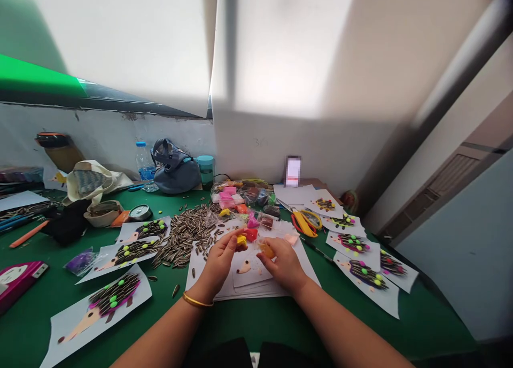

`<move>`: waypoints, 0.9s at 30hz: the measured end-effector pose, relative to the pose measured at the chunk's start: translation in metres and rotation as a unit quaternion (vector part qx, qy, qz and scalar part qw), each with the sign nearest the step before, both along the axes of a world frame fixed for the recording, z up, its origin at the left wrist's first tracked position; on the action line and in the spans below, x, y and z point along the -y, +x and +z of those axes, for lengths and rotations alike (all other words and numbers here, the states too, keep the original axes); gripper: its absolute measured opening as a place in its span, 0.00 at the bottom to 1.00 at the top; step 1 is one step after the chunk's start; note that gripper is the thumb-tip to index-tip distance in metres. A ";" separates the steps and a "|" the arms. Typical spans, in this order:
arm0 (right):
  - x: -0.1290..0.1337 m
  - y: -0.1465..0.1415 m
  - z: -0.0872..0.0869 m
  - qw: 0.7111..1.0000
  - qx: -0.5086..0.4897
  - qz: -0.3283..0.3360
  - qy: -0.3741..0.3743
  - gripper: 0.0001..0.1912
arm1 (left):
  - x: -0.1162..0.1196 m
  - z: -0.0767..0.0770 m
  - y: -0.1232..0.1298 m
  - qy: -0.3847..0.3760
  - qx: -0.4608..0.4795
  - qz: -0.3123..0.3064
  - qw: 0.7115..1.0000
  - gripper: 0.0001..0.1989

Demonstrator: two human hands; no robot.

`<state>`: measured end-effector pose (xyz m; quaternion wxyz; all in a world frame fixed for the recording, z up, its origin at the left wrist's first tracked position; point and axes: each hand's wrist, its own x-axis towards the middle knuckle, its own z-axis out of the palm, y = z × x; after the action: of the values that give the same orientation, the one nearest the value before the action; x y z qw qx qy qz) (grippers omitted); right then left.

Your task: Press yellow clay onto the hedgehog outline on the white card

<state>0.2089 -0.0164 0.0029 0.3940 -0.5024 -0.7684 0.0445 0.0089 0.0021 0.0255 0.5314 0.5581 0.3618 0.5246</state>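
Over a green surface (172, 325), a person's left hand (218, 262) pinches a small, bright yellow, soft-looking lump (241, 241) between thumb and fingers. Across a narrow gap, the right hand (284, 263) has its fingers closed on an amber-yellow piece (266, 249), its wrapping unclear. Between and below them lies a white paper sheet (249, 280) picturing a long-nosed animal lengthwise, snout toward the left hand.

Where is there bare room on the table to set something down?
Green tabletop shows right of the right forearm, nearer than the hedgehog pictures there, and between the forearms, nearer than the paper stack. It is crowded beyond the left hand and right hand: sunflower seeds, bagged colored lumps.
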 end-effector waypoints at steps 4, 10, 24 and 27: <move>-0.001 0.000 -0.002 1.000 -0.006 0.001 -0.004 0.16 | -0.002 0.001 0.000 -0.015 0.003 0.001 1.000 0.16; -0.002 0.001 -0.004 1.000 -0.019 -0.014 -0.009 0.18 | 0.001 0.005 0.001 -0.020 0.003 -0.018 1.000 0.18; -0.006 0.010 0.007 0.998 0.042 -0.029 -0.028 0.26 | -0.001 0.000 0.000 -0.018 0.014 -0.015 1.000 0.11; -0.022 0.022 0.015 0.989 0.094 -0.118 -0.007 0.20 | 0.000 0.002 0.001 -0.019 -0.011 -0.013 1.000 0.12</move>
<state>0.2310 0.0053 0.0176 0.3191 -0.5939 -0.7372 -0.0447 0.0096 0.0019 0.0271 0.5447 0.5583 0.3707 0.5042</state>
